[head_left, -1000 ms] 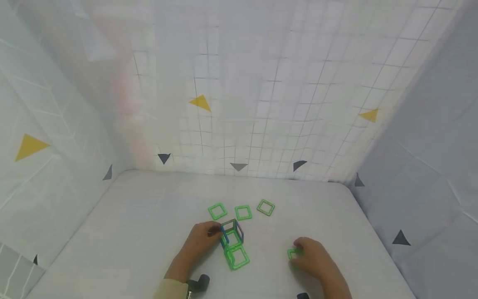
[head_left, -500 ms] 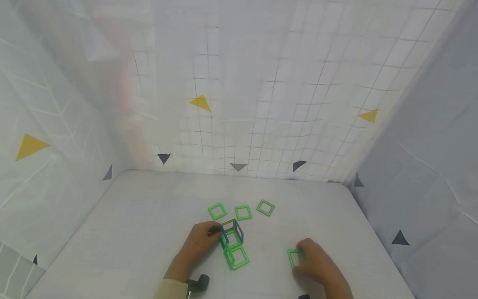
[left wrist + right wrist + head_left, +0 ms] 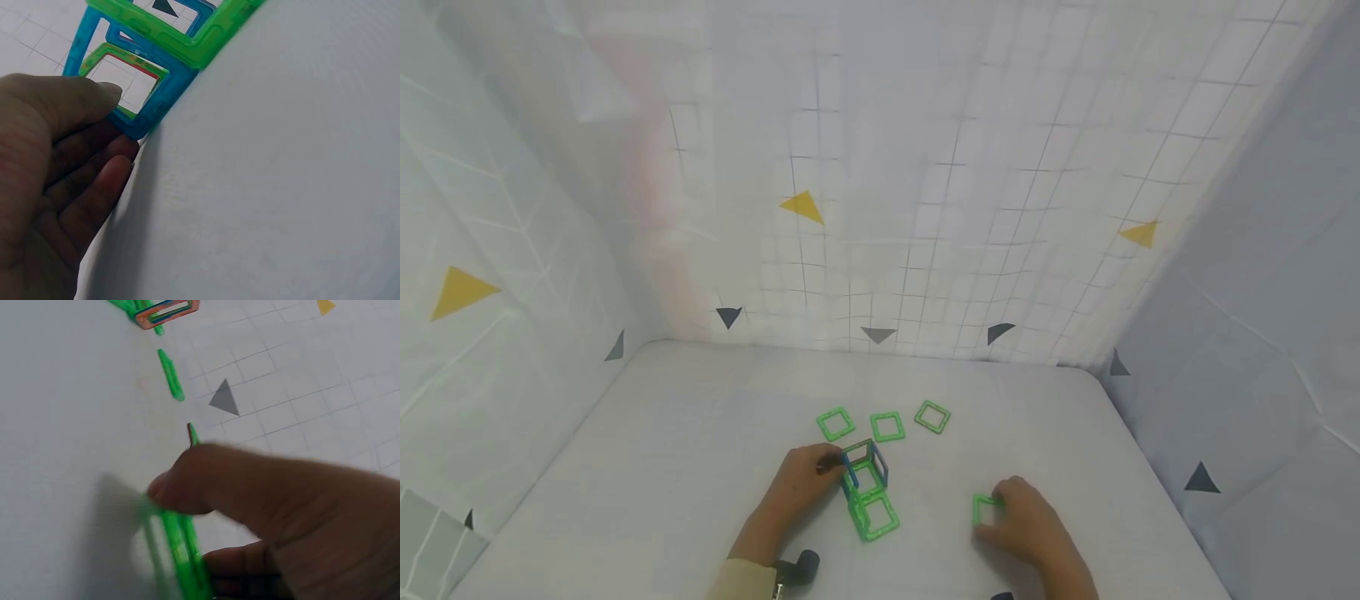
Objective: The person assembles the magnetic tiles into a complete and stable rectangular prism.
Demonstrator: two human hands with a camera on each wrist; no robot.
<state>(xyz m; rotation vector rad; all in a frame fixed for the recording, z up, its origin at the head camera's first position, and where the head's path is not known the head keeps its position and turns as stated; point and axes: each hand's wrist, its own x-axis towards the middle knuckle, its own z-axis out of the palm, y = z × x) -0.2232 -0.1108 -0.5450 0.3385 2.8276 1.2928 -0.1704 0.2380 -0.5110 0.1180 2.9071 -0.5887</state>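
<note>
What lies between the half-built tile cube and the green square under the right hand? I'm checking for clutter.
Nothing: in the head view only bare white tabletop separates the cube from the green square.

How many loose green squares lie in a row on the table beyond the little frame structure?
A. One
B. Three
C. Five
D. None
B: three green squares lie flat side by side past the structure; a fourth is in the right hand.

Square frames [image 3: 888,427] and the frame held by the right hand [image 3: 987,507]: translucent green plastic, smooth and glossy. Blue frame [image 3: 153,106], upper left: translucent plastic. Table surface [image 3: 685,450]: white, matt, finely textured. Backdrop [image 3: 925,167], upper frame: matt printed cloth.
</note>
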